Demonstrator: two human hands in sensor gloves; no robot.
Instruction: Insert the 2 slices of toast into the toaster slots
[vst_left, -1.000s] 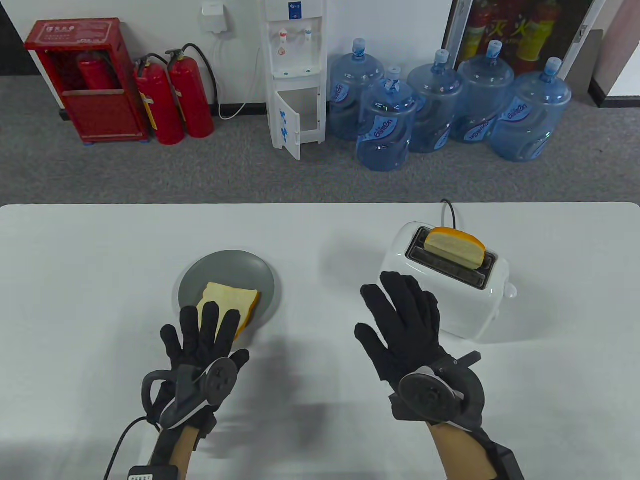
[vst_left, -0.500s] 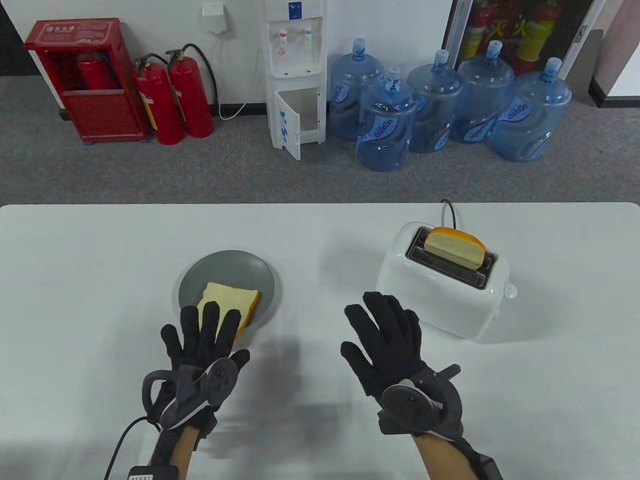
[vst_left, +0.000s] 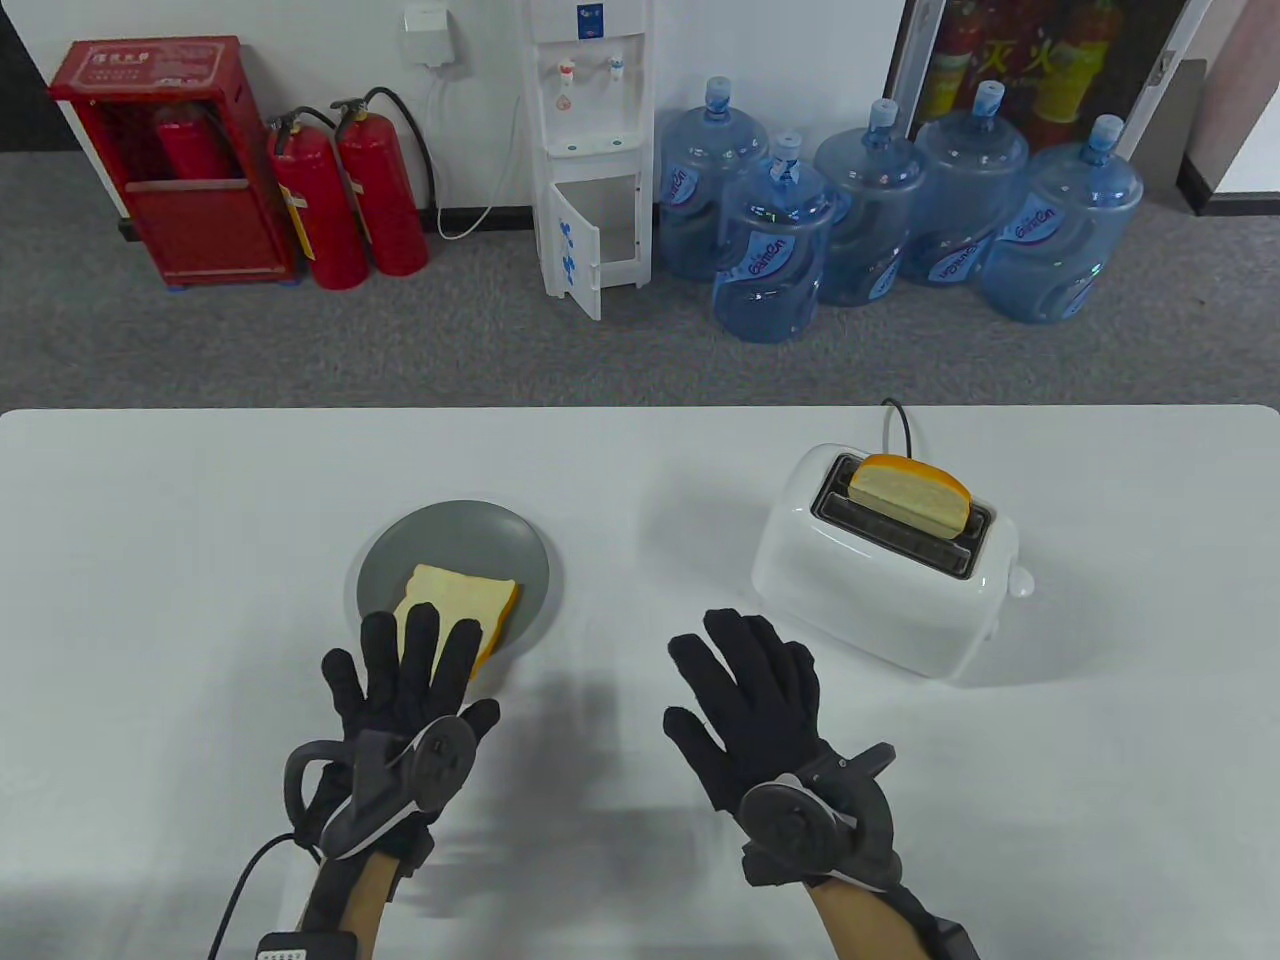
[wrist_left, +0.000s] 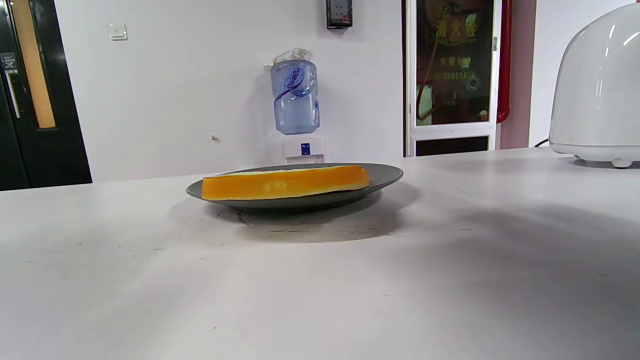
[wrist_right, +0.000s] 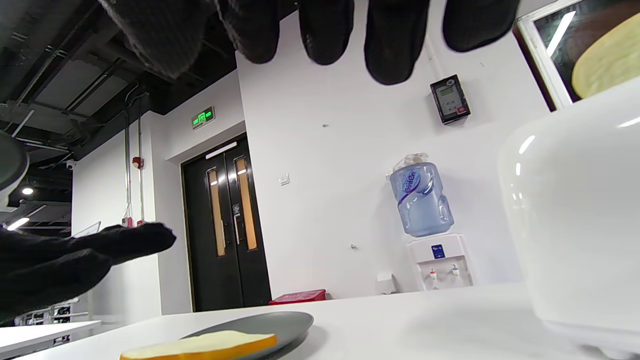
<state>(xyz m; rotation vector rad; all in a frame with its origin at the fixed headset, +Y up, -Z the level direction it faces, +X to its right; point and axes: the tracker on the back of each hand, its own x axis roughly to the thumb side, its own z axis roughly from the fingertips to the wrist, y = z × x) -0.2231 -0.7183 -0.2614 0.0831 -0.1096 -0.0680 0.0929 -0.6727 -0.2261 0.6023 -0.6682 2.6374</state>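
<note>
A white toaster (vst_left: 880, 590) stands at the right of the table with one slice of toast (vst_left: 910, 492) upright in its far slot; the near slot is empty. A second slice (vst_left: 470, 598) lies flat on a grey plate (vst_left: 455, 530), also seen edge-on as the slice (wrist_left: 285, 182) on the plate (wrist_left: 385, 175). My left hand (vst_left: 400, 665) hovers flat with straight fingers over the slice's near end, holding nothing. My right hand (vst_left: 745, 680) is spread and empty, just left of the toaster's near side (wrist_right: 575, 215).
The toaster's black cord (vst_left: 897, 420) runs off the table's far edge. Beyond the table, on the floor, stand several water bottles (vst_left: 770, 255), a water dispenser (vst_left: 590, 150) and red fire extinguishers (vst_left: 350, 200).
My right hand has drawn back from the toaster's front, toward the near edge and to the left, still spread. My left hand and both slices have not moved.
</note>
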